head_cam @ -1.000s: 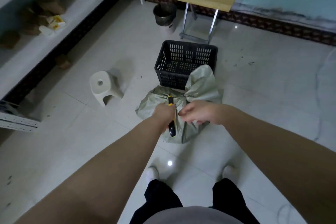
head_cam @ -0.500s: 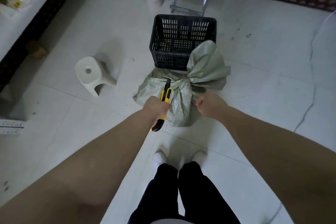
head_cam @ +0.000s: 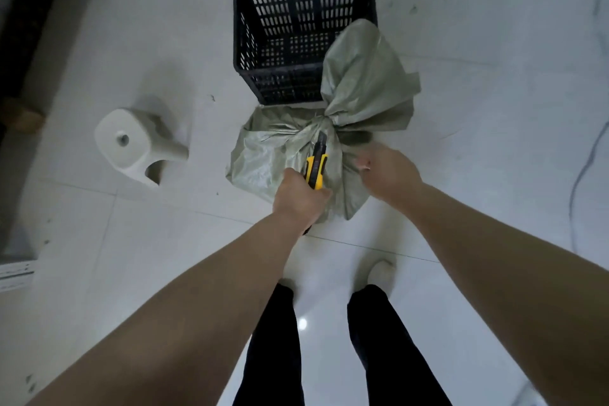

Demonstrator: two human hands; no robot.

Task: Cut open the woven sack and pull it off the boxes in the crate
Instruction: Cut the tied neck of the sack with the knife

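Head view: a grey-green woven sack [head_cam: 280, 155] is seen on the pale tiled floor [head_cam: 494, 109], tied at a neck near its middle, with the loose top fanned out to the far right over the near right corner of a black slotted crate [head_cam: 296, 23]. The crate is set just beyond the sack, touching it, and nothing can be made out inside it. The bulk of the sack is spread on the floor to the near left of the knot.

A yellow and black knife [head_cam: 317, 163] is gripped in the left hand [head_cam: 301, 199], whose fingers are closed round the handle; the tip is pointed away from the person and laid against the gathered neck of the sack. Whether a blade is extended cannot be told. The right hand [head_cam: 387, 175] is held just right of the knife, over the sack below the knot, with fingers curled; whether fabric is pinched in it cannot be told.

A white plastic stool [head_cam: 131, 142] is tipped on its side to the left, well apart from the sack. Black trouser legs [head_cam: 273, 339] and pale shoes [head_cam: 380, 273] are seen at the near edge.
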